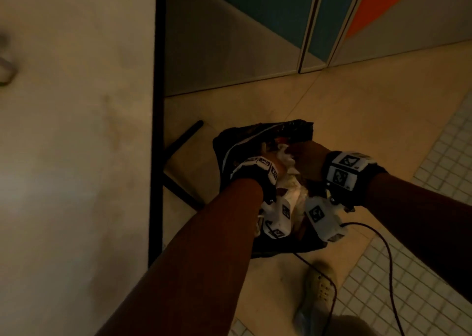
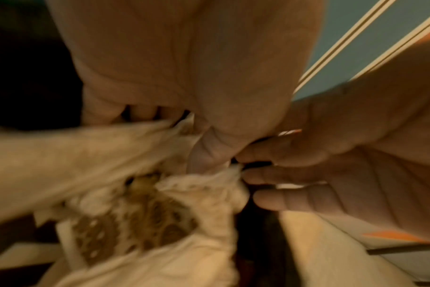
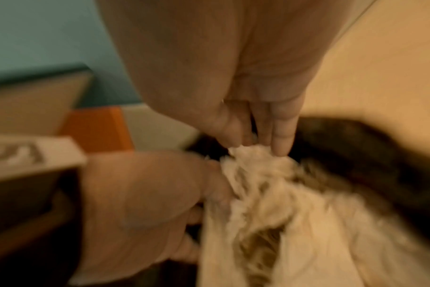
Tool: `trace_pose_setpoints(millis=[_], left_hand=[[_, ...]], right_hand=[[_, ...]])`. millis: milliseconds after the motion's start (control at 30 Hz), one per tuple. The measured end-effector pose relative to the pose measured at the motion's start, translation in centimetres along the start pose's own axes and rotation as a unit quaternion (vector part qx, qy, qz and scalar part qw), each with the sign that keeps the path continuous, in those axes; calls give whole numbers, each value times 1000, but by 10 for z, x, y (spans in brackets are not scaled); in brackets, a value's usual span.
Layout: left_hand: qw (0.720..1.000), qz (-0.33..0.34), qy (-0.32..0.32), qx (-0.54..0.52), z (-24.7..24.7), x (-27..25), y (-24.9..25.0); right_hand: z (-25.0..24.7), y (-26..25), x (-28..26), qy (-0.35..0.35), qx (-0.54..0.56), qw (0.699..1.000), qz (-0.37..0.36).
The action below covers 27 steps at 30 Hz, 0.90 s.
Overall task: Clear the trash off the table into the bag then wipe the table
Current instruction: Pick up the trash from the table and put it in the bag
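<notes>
A black trash bag (image 1: 258, 136) stands open on the floor beside the table. Over its mouth both hands hold a white crumpled bundle of trash (image 1: 293, 190), with brown patterned scraps inside it (image 2: 140, 217). My left hand (image 1: 277, 167) grips one side of the bundle, its fingers (image 2: 140, 114) curled over a white fold. My right hand (image 1: 305, 157) pinches the bundle's gathered top (image 3: 255, 153) between thumb and fingertips (image 3: 280, 143). In the right wrist view, my left hand (image 3: 147, 194) clutches the white material from the left. The wrist views are blurred.
The pale table top (image 1: 76, 131) fills the left, with its black edge and leg (image 1: 158, 106) close to the bag. A blurred object (image 1: 5, 67) lies at its far left. A shoe (image 1: 319, 284) and a cable (image 1: 388, 249) are on the floor. Teal and orange cabinet doors (image 1: 319, 16) stand behind.
</notes>
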<state>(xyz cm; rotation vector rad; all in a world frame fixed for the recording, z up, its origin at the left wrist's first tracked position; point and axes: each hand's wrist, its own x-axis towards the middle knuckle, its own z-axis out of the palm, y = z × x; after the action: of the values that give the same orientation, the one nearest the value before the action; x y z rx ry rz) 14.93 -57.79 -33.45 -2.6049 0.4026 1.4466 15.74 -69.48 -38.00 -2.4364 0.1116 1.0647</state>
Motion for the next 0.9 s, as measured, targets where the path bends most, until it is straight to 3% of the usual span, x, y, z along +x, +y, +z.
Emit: trace_pose_setpoints(millis=[167,367,500,600,667,900], left_hand=[[973,3,106,-206,-24,-17,3],[963,37,154,-218,-80,-96,-13],[926,99,248,-265,-107,-183,-45],[889,124,313,-311,-102,-239,-97],[878,118,345,-311,-94,-276,-143],[879,11,381,-286,-69,-372,-319]], right_hand=[[-49,-13,-68,12,33,999,11],[-93,-53,-149,44,74,996,-28],[-111,-103,-195,69,67,992,-85],[-115,-148,-223,85,54,985,-137],[-110,-182,-239,87,52,980,-174],[-69,-298,-262,123,14,968,-216]])
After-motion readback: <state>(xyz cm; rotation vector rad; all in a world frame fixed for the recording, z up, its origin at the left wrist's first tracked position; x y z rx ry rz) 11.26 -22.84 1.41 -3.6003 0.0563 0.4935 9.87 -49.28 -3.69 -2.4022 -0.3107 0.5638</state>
